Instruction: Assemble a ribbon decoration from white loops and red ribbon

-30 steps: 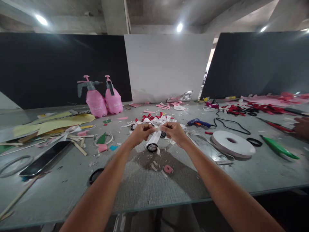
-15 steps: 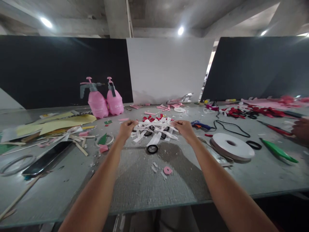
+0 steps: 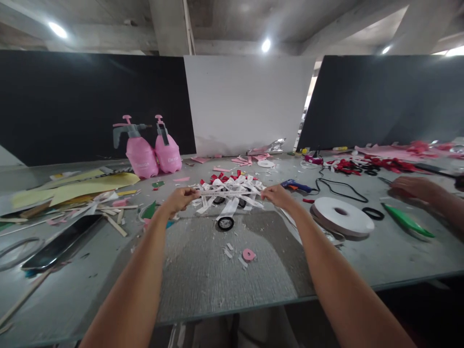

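Observation:
My left hand [image 3: 178, 199] and my right hand [image 3: 277, 195] each pinch one end of a white ribbon strip [image 3: 227, 193], stretched taut and level between them above the table. Behind and under the strip lies a pile of white ribbon pieces [image 3: 232, 189] with red scraps at its far edge. A small black ring [image 3: 225, 223] sits on the table just below the strip. A pink disc [image 3: 248, 254] lies nearer to me on the grey mat [image 3: 217, 270].
A big white ribbon roll [image 3: 342, 215] and a blue glue gun [image 3: 294, 185] lie right of my hands. Two pink spray bottles [image 3: 152, 150] stand at the back left. A phone [image 3: 58, 246] and yellow sheets [image 3: 72, 186] lie left. Another person's hand [image 3: 416, 187] rests at the far right.
My hands have moved apart, drawing the white ribbon strip out straight between them. The other person's hand at the right has reached further onto the table.

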`<state>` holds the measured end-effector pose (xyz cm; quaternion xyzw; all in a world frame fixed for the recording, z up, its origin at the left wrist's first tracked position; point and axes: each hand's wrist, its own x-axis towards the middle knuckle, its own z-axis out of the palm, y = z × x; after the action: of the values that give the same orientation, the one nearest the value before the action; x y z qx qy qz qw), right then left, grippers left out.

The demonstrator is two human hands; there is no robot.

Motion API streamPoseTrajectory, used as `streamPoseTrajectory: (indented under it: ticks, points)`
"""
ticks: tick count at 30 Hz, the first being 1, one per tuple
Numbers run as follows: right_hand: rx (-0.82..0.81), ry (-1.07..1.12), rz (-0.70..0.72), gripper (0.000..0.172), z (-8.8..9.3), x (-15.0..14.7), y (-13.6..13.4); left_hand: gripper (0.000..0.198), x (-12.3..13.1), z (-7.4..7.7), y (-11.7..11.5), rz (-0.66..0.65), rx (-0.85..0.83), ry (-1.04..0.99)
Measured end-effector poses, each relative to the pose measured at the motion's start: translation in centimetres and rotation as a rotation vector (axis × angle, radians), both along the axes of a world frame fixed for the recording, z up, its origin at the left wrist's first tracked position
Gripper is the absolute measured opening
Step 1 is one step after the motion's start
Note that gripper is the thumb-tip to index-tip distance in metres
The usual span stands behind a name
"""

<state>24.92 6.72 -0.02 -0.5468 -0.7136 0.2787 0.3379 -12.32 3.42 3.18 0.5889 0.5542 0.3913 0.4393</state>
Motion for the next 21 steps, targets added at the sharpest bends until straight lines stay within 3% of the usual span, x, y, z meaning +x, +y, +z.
streamPoseTrajectory:
  ticks: [2, 4, 7, 10, 12, 14, 17, 21]
  points:
    - [0.003, -0.016, -0.035, 0.032, 0.3, -0.1, -0.1, 0.031, 0.4, 0.1, 0.0, -0.022, 0.075, 0.066]
    - [0.13, 0.019, -0.06, 0.024, 1.1, -0.9, -0.5, 0.029, 1.5, 0.6, -0.1, -0.073, 0.162, 0.113]
    - [0.276, 0.204, 0.088, 0.031, 2.9, -3.7, -1.5, 0.028, 4.1, 2.0, -0.6, -0.18, 0.269, 0.163]
    - [0.088, 0.37, 0.443, 0.039, 4.1, -7.5, -2.6, 0.028, 6.5, 3.8, -1.2, -0.319, 0.308, 0.163]
    - [-0.107, 0.463, 0.596, 0.045, 4.0, -9.3, -3.0, 0.027, 7.2, 4.8, -1.3, -0.41, 0.303, 0.124]
    - [-0.259, 0.62, 0.633, 0.041, 3.6, -9.9, -3.2, 0.027, 6.8, 5.6, -1.2, -0.415, 0.299, 0.122]
    - [-0.332, 0.88, 0.601, 0.033, 3.5, -8.8, -3.1, 0.022, 5.4, 6.1, -0.9, -0.422, 0.227, 0.153]
    - [-0.349, 0.902, 0.57, 0.04, 4.4, -7.0, -3.2, 0.023, 5.7, 5.7, -1.1, -0.514, 0.103, 0.07]
